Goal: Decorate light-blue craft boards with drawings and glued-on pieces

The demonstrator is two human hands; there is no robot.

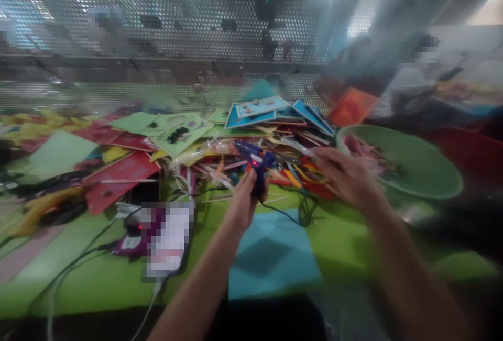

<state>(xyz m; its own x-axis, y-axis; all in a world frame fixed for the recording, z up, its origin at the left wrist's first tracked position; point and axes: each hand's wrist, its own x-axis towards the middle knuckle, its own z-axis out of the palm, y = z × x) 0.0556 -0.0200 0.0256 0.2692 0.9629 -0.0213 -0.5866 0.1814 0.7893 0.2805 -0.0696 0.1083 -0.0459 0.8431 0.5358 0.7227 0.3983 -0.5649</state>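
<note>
My left hand [247,194] is wrapped round the handle of a dark blue glue gun [257,165] with a small red light; its black cord trails to the right. My right hand [343,171] reaches over the right part of the craft pile, its fingers close together near a pale, thin piece; blur hides what they grip, if anything. A light blue sheet [275,257] lies on the green table [338,246] below my hands. Coloured sticks and strips [291,176] are heaped just beyond the glue gun.
A green basin [424,165] with pink pieces stands at the right. Power strips [168,241] and cables lie at the left, beside a red card [121,178] and a yellow tool [43,207]. Stacked cards [255,113] rise at the back. A blurred person [408,81] is at far right.
</note>
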